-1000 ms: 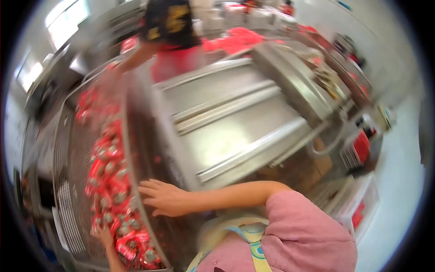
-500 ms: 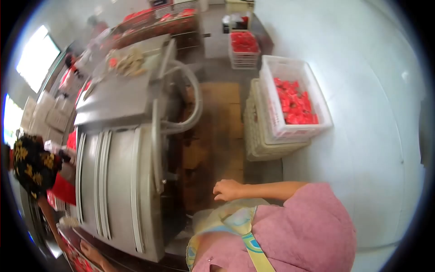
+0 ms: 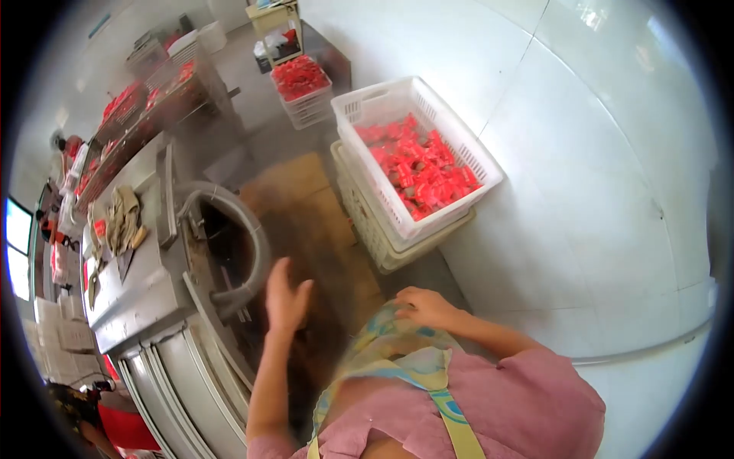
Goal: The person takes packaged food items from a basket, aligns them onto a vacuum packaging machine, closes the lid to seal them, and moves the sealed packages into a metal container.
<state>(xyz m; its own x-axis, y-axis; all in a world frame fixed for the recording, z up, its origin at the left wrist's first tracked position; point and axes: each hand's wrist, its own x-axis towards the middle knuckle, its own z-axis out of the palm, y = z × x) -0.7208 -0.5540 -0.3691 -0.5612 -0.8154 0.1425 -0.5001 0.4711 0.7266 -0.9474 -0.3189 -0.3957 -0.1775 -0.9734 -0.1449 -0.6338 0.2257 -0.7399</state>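
My left hand is raised beside the steel machine, thumb apart from the fingers, holding nothing. My right hand rests at the front of my patterned apron, its fingers bent against the cloth; whether it grips any of it is not clear. In front of me a white plastic crate holds many small red packets. It sits on a stack of cream crates, with both hands apart from it.
To the left stands the steel machine with a curved pipe and cloth gloves on top. Flattened cardboard covers the floor. Another crate of red packets stands farther back. A person is at lower left.
The view has turned right, away from the trough of red packets. My left hand has left that trough and come up in front of me. My right hand has moved onto the apron.
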